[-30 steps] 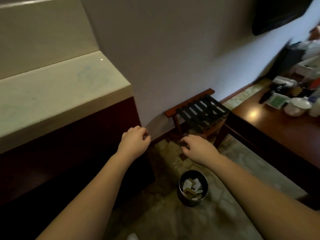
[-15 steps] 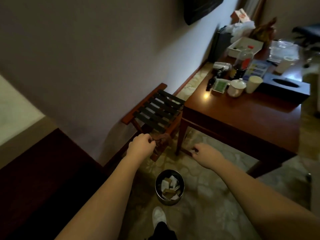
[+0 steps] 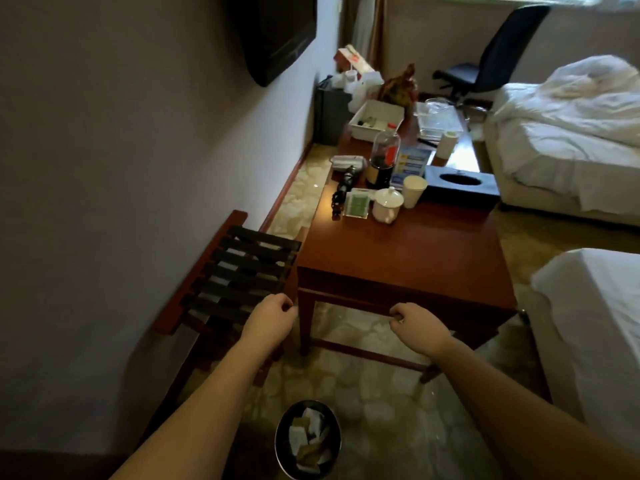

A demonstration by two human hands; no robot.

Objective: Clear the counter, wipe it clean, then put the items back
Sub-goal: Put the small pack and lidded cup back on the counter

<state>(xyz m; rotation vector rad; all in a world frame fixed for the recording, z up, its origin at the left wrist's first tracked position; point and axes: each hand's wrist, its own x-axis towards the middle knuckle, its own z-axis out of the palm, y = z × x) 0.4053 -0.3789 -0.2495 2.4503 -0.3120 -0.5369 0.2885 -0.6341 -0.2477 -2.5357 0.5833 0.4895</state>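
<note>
Both hands hang loosely curled and hold nothing, left hand (image 3: 272, 318) and right hand (image 3: 417, 323) short of the table (image 3: 408, 251). At its far end sit a lidded cup (image 3: 388, 204), paper cup (image 3: 414, 190), bottle (image 3: 382, 157) and tissue box (image 3: 462, 185). Clearing seems unstarted; next, reach for these items.

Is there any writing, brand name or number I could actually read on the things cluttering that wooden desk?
Nothing can be read.
Blue and white card: has printed lines, too blurred to read.
Bottle: red label, lettering too small to read.
Green packet: print too small to read.
Red and white box at the far end: markings blurred.
Black tissue box, paper cup and lidded white cup: no text visible.
</note>
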